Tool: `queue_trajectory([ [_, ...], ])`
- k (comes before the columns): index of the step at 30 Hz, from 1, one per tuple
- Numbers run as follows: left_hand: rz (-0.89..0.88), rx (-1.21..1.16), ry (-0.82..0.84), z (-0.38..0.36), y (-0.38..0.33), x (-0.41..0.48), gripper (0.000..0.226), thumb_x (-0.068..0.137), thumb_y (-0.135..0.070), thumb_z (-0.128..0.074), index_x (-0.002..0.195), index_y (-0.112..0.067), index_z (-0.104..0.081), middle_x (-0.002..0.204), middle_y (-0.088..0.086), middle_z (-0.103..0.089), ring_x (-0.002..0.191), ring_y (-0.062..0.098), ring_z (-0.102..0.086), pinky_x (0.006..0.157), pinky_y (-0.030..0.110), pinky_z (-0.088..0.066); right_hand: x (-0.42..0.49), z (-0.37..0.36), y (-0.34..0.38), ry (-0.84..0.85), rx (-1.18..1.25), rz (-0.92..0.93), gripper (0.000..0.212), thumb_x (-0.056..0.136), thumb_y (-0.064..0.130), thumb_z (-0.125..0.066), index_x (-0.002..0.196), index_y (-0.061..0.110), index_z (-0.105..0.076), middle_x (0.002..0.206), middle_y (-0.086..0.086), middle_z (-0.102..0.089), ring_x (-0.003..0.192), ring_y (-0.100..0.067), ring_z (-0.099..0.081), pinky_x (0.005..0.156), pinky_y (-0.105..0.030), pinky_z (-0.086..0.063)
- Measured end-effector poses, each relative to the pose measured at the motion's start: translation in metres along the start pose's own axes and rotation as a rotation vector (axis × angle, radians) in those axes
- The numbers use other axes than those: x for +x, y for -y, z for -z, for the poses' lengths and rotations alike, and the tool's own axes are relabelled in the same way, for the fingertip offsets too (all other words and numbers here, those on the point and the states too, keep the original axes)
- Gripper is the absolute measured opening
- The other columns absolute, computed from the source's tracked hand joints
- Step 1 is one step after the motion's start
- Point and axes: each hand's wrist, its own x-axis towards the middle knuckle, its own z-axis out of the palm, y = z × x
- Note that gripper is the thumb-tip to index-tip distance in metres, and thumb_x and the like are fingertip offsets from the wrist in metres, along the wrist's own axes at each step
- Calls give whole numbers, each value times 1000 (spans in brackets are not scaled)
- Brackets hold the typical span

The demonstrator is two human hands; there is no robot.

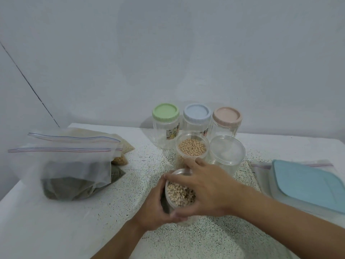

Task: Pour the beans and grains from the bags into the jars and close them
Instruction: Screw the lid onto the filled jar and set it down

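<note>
**Both hands on the jar of speckled beans**

At the far left, soft, crinkled clear zip bags lie in a heap on the speckled table (pixel 119 199). The front bag (pixel 74 176) slumps over a mound of fine dark grey-green grain. The bags behind it (pixel 125 146) hold pale tan grains.

My left hand (pixel 151 208) wraps the side of the near jar (pixel 180 195), fingers curled tight against its smooth clear plastic wall. This round jar stands in front of me at the table's middle, filled nearly to the top with pale beans flecked with brown. My right hand (pixel 203 191) lies across its mouth, with the fingers and thumb closed narrowly around the clear rim. Whether a lid sits under my palm I cannot tell.

Just behind stands an open jar (pixel 192 146), heaped with round yellow-tan beans. Beside it is a wider jar (pixel 226 154) under a clear flat lid, and I can see nothing in it. Along the wall stand three ribbed clear jars, each closed: green lid (pixel 165 111), blue lid (pixel 197 114), pink lid (pixel 226 116).

At the right edge rests a rectangular plastic box (pixel 291 200) with a matte blue lid and rounded corners, lying on a flat zip bag (pixel 261 165).
</note>
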Motion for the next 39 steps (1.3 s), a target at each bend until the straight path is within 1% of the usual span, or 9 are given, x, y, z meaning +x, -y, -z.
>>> queue_trajectory([
  [3, -8, -27, 33, -1, -2, 0, 108, 61, 0, -96, 143, -44, -40, 139, -1, -57, 136, 31, -52, 108, 48, -49, 0, -5, 7, -79, 53, -49, 86, 80, 90, -43, 151, 45, -22, 143, -6, -41, 127, -28, -39, 106, -48, -43],
  [6, 27, 22, 30, -4, -7, 6, 111, 57, 1, -97, 144, -35, -38, 134, -7, -60, 133, 23, -55, 105, 38, -50, 1, -7, 2, -150, 152, -49, 86, 72, 84, -61, 140, 35, -39, 124, 7, -50, 114, -15, -41, 102, -42, -47],
  [11, 66, 83, 67, -3, -13, 11, 95, 57, 19, -89, 131, -21, -45, 122, -23, -65, 119, 4, -61, 94, 15, -49, 4, 7, -16, -106, 232, 146, 92, 63, 71, -79, 143, 41, -43, 138, 16, -47, 130, -9, -39, 116, -40, -34],
  [17, 60, 47, 50, -3, -12, 11, 93, 56, 17, -91, 133, -13, -49, 123, -2, -68, 121, 22, -63, 96, 24, -51, 7, 11, -26, -64, 194, 212, 89, 68, 65, -80, 145, 42, -43, 143, 15, -46, 134, -9, -38, 118, -43, -31],
  [21, 14, 52, 17, -6, -20, 11, 99, 53, 13, -92, 124, -48, -59, 124, -10, -68, 122, 15, -62, 97, 22, -50, 4, -8, -31, -82, 283, 225, 91, 68, 59, -85, 146, 41, -42, 147, 16, -41, 140, -6, -34, 118, -46, -30],
  [23, -5, 61, 40, -5, -22, 12, 102, 54, 17, -90, 119, -55, -61, 124, -14, -67, 122, 13, -62, 97, 22, -50, 6, -10, -30, -80, 260, 234, 91, 68, 58, -85, 147, 43, -42, 151, 16, -38, 145, -6, -29, 121, -48, -26],
  [28, 42, 80, 60, -4, -11, 10, 95, 55, 25, -86, 133, -14, -47, 125, -11, -67, 122, 15, -62, 97, 22, -50, 9, -14, -27, -98, 328, 189, 91, 66, 62, -84, 144, 46, -39, 145, 17, -37, 140, -6, -33, 118, -51, -31],
  [34, 73, 96, 46, -1, -7, 11, 95, 56, 18, -89, 134, -14, -45, 126, -7, -66, 123, 20, -62, 98, 25, -51, 5, -20, -18, -171, 189, 103, 93, 72, 76, -72, 148, 40, -34, 144, 4, -38, 136, -17, -34, 115, -51, -36],
  [39, 59, 81, 64, 1, -12, 11, 96, 58, 13, -91, 135, -16, -42, 126, -15, -64, 124, 14, -61, 99, 22, -49, 9, -21, -23, -154, 266, 184, 89, 71, 66, -79, 146, 40, -38, 141, 9, -40, 137, -13, -35, 116, -49, -34],
])
